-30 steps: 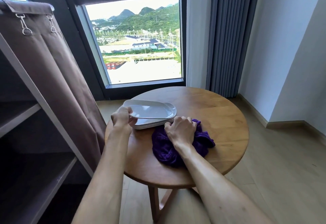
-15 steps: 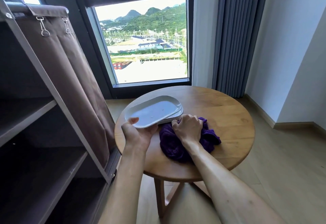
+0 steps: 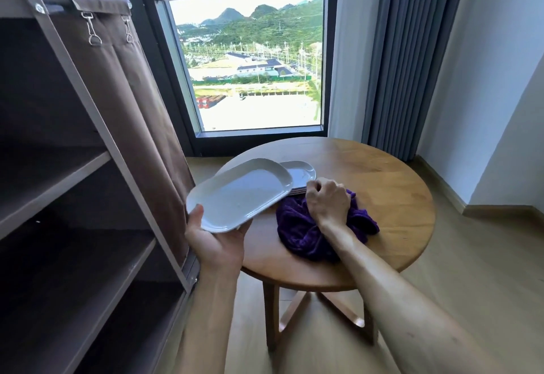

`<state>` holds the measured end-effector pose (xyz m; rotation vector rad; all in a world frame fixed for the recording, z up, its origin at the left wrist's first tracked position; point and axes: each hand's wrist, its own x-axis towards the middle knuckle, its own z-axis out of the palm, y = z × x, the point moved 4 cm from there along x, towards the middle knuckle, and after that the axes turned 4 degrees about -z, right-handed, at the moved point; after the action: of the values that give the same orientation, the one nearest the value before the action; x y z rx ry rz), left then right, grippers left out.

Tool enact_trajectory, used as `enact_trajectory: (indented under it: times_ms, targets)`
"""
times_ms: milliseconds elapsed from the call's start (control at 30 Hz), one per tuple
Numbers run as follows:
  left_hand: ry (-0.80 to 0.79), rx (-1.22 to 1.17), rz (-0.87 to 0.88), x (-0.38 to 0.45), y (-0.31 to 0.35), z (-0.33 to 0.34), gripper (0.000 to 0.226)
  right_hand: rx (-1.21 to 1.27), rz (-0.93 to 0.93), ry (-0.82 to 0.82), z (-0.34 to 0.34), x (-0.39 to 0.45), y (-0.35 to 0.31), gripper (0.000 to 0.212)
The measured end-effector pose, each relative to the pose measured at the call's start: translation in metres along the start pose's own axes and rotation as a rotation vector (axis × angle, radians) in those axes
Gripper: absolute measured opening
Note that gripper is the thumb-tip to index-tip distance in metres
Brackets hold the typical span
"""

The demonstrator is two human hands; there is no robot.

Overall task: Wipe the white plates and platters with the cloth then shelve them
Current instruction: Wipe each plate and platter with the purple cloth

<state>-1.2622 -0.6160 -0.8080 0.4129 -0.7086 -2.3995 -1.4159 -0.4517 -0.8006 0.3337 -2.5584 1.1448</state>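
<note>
Left hand point(image 3: 219, 241) holds a white platter point(image 3: 240, 194) by its near end; right hand point(image 3: 328, 201) grips the purple cloth point(image 3: 300, 232) on the table point(image 3: 391, 185).

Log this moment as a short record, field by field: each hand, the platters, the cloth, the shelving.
left hand: left hand holds the near end of the top platter, thumb on its rim, lifted off the stack
right hand: right hand grips the purple cloth bunched on the round table
stack: remaining platters lie on the table beyond the cloth
shelf unit: brown fabric-sided shelf unit stands left of the table; no platters visible on it
wiping: cloth not touching the held platter
</note>
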Motion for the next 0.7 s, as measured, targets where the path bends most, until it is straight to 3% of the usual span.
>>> enact_trajectory:
  times_ms: [67, 200, 267, 400, 567, 700]
  targets:
    - [0.022, 0.016, 0.040, 0.002, 0.015, -0.009, 0.046, 0.018, 0.097, -0.065, -0.013, 0.005, 0.004, 0.031]
    - [0.111, 0.020, 0.096, 0.002, 0.031, -0.025, 0.052, -0.235, 0.342, -0.450, -0.039, 0.012, 0.017, 0.045]
    - [0.134, 0.008, 0.113, 0.001, 0.034, -0.029, 0.052, -0.293, 0.346, -0.512, -0.042, 0.012, 0.020, 0.043]
    - [0.178, 0.025, 0.095, -0.003, 0.029, -0.028, 0.053, -0.232, 0.297, -0.295, -0.032, 0.008, 0.023, 0.032]
    - [0.158, 0.058, 0.062, -0.008, 0.016, -0.023, 0.041, 0.232, 0.311, 0.126, -0.044, 0.009, 0.006, 0.025]
    - [0.137, 0.088, 0.010, -0.011, 0.001, -0.017, 0.044, 0.509, 0.176, 0.267, -0.079, 0.026, -0.039, 0.024]
